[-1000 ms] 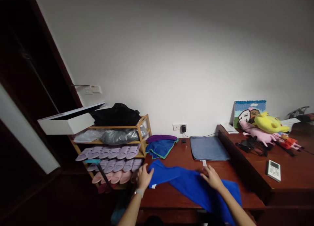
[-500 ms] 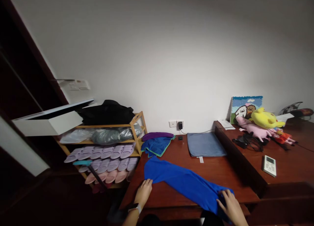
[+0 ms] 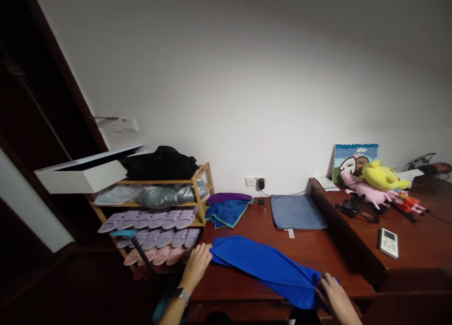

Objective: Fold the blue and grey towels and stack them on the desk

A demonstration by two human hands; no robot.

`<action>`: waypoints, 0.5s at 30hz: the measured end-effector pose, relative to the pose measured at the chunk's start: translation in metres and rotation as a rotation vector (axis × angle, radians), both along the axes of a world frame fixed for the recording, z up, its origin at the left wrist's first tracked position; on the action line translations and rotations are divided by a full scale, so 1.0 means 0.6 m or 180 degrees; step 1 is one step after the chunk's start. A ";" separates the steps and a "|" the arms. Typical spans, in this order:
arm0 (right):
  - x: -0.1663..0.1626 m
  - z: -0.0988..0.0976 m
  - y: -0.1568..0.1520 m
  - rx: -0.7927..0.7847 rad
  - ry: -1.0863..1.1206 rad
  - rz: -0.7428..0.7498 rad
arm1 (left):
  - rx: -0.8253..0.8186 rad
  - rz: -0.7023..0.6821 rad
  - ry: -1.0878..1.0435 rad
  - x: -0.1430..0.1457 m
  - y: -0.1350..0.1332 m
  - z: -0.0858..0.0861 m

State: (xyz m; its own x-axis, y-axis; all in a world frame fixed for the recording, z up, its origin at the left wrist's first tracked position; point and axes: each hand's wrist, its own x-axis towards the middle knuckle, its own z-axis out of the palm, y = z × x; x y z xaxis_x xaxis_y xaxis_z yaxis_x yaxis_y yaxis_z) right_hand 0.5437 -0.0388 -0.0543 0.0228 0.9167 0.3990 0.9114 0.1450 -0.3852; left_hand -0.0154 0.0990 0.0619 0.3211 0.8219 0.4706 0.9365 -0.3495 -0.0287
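Note:
A bright blue cloth [image 3: 263, 264] lies stretched slantwise across the front of the reddish wooden table [image 3: 247, 287]. My left hand [image 3: 198, 261], with a watch on its wrist, pinches the cloth's left end at the table's left side. At the cloth's right end, my right hand [image 3: 332, 289] grips the bunched fabric near the front edge, its fingers curled over it. Behind lie a folded grey-blue cloth [image 3: 298, 213] with a white tag and, farther left, a dark blue cloth [image 3: 228, 213] with green trim beside a purple cloth [image 3: 229, 198].
On the left stands a wooden rack [image 3: 197, 198] with several slippers [image 3: 165, 219], a black bag [image 3: 160, 162] and a white box [image 3: 84, 177]. The higher surface at right bears plush toys [image 3: 383, 177], a white remote [image 3: 389, 243] and black cables [image 3: 360, 210]. A plug [image 3: 261, 184] sits in the wall socket.
My left hand has moved up and left with the cloth's left end, which now lies straighter and narrower. My right hand stays at the right end. The view has shifted slightly.

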 end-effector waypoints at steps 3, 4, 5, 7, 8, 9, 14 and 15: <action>0.019 0.088 -0.021 0.0201 0.0496 -0.0015 | 0.0241 -0.0149 0.0058 -0.036 0.001 0.069; 0.027 0.124 -0.031 0.0178 0.0607 -0.0098 | 0.0354 -0.0241 0.0077 -0.047 -0.002 0.094; 0.036 0.163 -0.042 0.0109 0.0673 -0.0192 | 0.0493 -0.0337 0.0077 -0.056 -0.006 0.119; 0.053 0.244 -0.065 0.0012 0.0777 -0.0356 | 0.0793 -0.0446 -0.0033 -0.070 -0.019 0.170; 0.061 0.282 -0.077 -0.0018 0.0849 -0.0357 | 0.0881 -0.0452 -0.0136 -0.074 -0.028 0.195; 0.068 0.317 -0.088 -0.0061 0.0939 -0.0297 | 0.0863 -0.0444 -0.0243 -0.077 -0.037 0.217; 0.100 0.394 -0.140 -0.0932 0.0930 0.0442 | -0.0131 -0.0401 -0.0669 -0.087 -0.082 0.279; 0.104 0.385 -0.149 -0.1123 0.0853 0.0617 | -0.0320 -0.0396 -0.0737 -0.090 -0.089 0.278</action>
